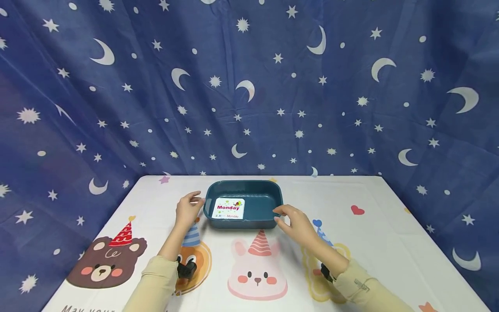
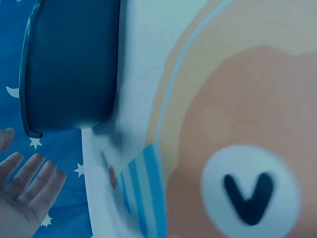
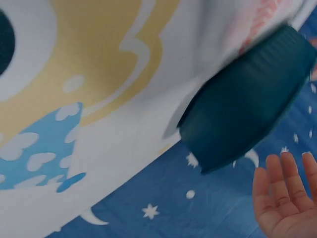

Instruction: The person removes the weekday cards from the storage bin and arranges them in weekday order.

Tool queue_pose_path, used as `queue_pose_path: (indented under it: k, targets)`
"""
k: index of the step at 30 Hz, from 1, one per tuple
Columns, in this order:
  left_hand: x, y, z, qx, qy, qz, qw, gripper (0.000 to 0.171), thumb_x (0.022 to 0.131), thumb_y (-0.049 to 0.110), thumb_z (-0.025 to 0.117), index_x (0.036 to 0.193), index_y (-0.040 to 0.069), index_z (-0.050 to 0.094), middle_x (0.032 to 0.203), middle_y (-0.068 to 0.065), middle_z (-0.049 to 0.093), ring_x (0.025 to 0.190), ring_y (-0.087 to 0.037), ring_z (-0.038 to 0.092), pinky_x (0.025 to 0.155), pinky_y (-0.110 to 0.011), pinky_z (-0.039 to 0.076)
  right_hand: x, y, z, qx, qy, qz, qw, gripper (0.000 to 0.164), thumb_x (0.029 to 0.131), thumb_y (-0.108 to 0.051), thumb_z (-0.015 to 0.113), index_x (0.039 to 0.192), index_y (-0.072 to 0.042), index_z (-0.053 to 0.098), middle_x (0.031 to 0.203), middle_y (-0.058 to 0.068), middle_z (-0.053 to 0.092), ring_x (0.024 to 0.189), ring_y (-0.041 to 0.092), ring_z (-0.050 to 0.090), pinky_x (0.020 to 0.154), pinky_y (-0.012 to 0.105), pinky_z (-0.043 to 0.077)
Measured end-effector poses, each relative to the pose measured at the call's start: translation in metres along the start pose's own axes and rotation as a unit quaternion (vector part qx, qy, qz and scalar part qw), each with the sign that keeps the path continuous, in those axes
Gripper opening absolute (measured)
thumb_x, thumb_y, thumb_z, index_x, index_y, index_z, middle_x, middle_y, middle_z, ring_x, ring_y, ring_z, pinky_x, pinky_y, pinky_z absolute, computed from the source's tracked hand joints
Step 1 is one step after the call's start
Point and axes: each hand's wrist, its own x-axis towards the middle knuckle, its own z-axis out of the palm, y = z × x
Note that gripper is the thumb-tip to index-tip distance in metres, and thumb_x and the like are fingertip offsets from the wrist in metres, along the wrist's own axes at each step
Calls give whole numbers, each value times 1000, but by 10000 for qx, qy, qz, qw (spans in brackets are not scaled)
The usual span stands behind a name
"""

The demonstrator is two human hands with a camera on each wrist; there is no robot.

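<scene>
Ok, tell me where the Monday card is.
In the head view, the Monday card is inside the teal tray, in its left half, nearer the left hand.

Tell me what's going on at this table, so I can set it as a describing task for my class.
A person's left hand and right hand are at opposite ends of a dark teal bin, with neither gripping it; the right hand's contact with the rim is unclear. The bin stands on a white cartoon-print tablecloth. Inside, toward the left end, is a card reading "Monday".
</scene>
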Motion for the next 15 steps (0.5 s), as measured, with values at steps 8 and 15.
queue_pose_path:
  k: [8,15]
  targets:
    - [15,3,0,-834,-1135,-1043,9845,45,96,17,54,134,-7,46,126,-29,55,109,-40,59,78,-33,57,19,-17,8,82,-257,-206,9994,19,88,-14,66,106,-8,65,105,5,67,96,21,63,82,37,53]
    - [25,1,4,-1035,-1640,-1716,9659,45,97,20,52,135,-4,46,132,-25,50,110,-37,58,69,-24,53,42,-27,9,352,-633,-265,9970,19,90,-14,63,106,-4,65,106,9,67,95,25,63,83,38,53]
